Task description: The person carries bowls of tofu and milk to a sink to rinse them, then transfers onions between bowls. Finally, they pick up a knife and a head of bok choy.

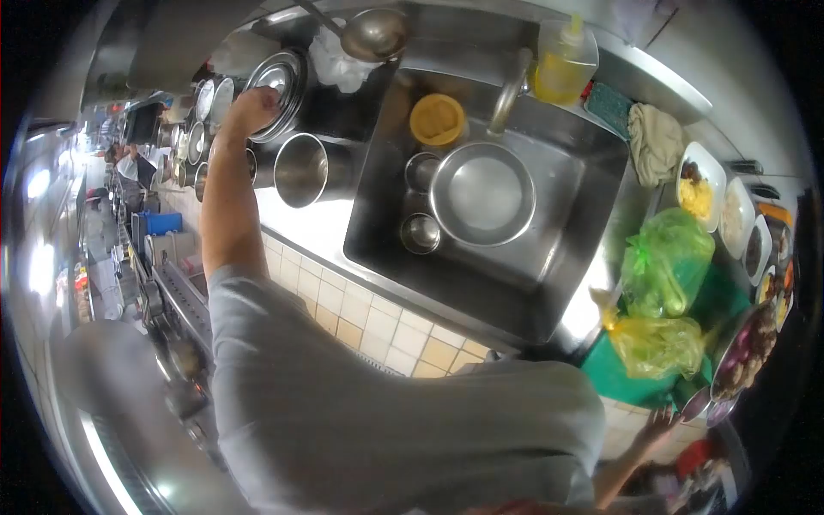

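My left hand (256, 112) reaches to the far left with its fingers closed over the top of a round metal pot lid (290, 77). Just below that lid, a tall steel pot (300, 170) stands by the sink. At the lower right, small in view, my right hand (659, 424) has its fingers stretched out beside a small metal bowl (695, 404); whether it touches the bowl is unclear. Inside the steel sink (549, 300) are a wide metal basin (483, 194), small metal cups (421, 233) and a round yellow-orange item (437, 119).
A ladle (375, 35) lies behind the sink, near the faucet (510, 93) and a yellow liquid bottle (564, 64). To the right are a cloth (655, 144), white food dishes (699, 186), a green bag (669, 257) and a yellow bag (657, 347) on a green board (614, 373).
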`<state>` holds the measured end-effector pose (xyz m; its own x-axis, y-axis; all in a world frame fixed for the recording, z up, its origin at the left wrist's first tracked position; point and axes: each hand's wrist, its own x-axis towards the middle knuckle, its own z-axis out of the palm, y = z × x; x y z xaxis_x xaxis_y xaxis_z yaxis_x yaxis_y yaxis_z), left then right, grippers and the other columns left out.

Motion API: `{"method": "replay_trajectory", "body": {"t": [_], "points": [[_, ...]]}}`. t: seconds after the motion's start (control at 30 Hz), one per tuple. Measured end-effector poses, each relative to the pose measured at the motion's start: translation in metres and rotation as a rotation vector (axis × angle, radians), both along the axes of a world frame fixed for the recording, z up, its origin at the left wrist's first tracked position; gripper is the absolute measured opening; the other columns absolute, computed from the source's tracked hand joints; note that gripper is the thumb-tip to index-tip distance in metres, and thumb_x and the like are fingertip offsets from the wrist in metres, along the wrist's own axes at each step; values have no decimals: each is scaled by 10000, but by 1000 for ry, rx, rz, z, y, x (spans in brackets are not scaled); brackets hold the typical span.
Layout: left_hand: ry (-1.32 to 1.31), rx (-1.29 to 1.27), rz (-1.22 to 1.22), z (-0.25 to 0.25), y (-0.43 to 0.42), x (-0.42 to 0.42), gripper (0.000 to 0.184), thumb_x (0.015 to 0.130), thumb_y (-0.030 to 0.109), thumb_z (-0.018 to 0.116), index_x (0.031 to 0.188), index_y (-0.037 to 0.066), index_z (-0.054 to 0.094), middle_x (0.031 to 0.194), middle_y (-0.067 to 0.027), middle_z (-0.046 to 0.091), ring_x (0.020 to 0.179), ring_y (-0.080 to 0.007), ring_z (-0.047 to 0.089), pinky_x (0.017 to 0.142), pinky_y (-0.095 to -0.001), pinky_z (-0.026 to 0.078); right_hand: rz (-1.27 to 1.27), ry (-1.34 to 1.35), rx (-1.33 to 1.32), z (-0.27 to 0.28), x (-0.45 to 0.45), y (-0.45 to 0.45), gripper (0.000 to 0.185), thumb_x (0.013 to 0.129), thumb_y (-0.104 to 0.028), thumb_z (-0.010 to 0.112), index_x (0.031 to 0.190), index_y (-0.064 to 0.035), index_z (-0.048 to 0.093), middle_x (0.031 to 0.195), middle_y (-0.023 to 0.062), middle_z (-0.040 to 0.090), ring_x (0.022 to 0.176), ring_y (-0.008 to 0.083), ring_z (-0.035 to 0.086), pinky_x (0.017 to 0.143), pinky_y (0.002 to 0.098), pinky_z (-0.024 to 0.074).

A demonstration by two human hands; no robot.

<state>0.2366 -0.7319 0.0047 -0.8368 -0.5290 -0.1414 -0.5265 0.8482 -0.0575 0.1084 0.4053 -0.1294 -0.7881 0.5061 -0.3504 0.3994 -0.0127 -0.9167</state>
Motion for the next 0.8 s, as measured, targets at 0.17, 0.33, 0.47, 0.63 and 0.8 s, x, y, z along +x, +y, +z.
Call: {"method": "replay_trajectory", "body": {"t": [0.17, 0.33, 0.47, 0.63, 0.8], "points": [[-88, -13, 129, -22, -19, -4, 290, 828, 264, 623, 1021, 84, 744, 993, -216, 708, 959, -414, 679, 877, -475, 541, -114, -78, -52, 23, -8, -36, 631, 1050, -467, 456, 1587, -189, 276, 1444, 211, 494, 1311, 365, 484, 1117, 527, 378], [-93, -97, 119, -40, -32, 0, 294, 844, 263, 616, 1023, 69, 745, 1001, -250, 695, 984, -429, 669, 904, -488, 523, -147, -90, -11, 32, -8, -38, 691, 1030, -479, 506, 1562, -96, 287, 1422, 195, 520, 1265, 361, 510, 1115, 514, 381], [-160, -31, 27, -19, -22, -13, 290, 823, 266, 635, 951, 32, 750, 981, -254, 694, 959, -420, 676, 887, -480, 529, -119, -85, -30, 22, -4, -10, 748, 1014, -497, 537, 1551, -48, 275, 1416, 188, 531, 1257, 365, 512, 1119, 502, 382], [-244, -8, 41, -1, -12, -18, 299, 785, 257, 667, 951, 21, 746, 938, -250, 696, 917, -412, 684, 841, -467, 540, -141, -74, -25, 23, -8, -33, 767, 1018, -505, 522, 1561, -36, 250, 1406, 211, 537, 1312, 379, 485, 1134, 506, 366], [-165, 96, 86, -7, -21, -9, 293, 763, 242, 686, 936, 12, 741, 912, -247, 696, 890, -410, 688, 815, -457, 545, -158, -74, -14, 29, -12, -50, 786, 1018, -512, 517, 1572, -35, 227, 1412, 229, 527, 1331, 385, 475, 1142, 512, 356]]}}
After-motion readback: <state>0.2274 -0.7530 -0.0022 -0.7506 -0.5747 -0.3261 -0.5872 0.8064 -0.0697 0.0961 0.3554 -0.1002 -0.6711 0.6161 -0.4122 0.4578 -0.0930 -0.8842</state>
